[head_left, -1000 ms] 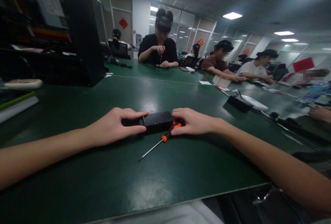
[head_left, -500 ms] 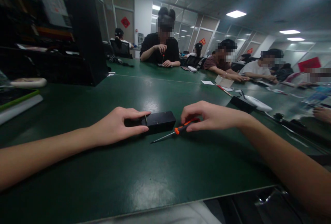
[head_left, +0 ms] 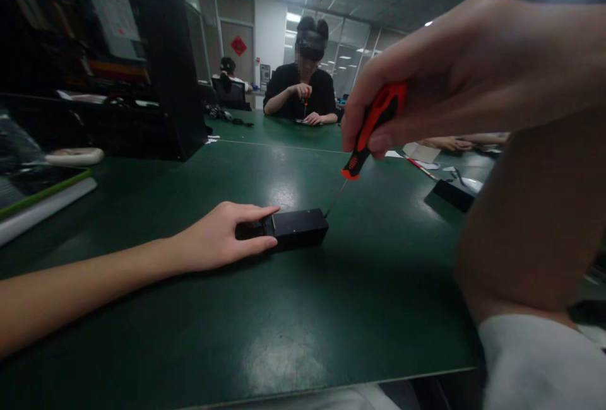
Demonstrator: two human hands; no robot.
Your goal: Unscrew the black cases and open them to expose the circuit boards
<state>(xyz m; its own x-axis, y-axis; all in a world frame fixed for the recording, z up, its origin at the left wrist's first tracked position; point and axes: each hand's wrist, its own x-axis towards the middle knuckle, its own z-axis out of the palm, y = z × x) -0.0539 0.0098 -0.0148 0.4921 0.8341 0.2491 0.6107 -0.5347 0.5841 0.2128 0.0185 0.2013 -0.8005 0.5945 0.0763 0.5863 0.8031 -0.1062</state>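
On the green table (head_left: 265, 309) lies a small black oblong box (head_left: 300, 228). My left hand (head_left: 231, 236) grips its left end, thumb and fingers along the two sides. Up close to the camera, my right hand (head_left: 426, 82) is closed round the orange and black handle of a screwdriver (head_left: 374, 129). The screwdriver slants down to the left, and its thin tip is at the box's far right corner. Whether the tip touches the box I cannot tell.
A large black open-fronted case (head_left: 163, 63) stands at the left, with a green-edged tray (head_left: 47, 192) before it. Across the table a person in black (head_left: 303, 82) works with a screwdriver. Another black box (head_left: 449, 194) lies at the right.
My right hand has risen with the screwdriver and turned it from lying low beside the box to pointing down at its right end. My left hand keeps its grip.
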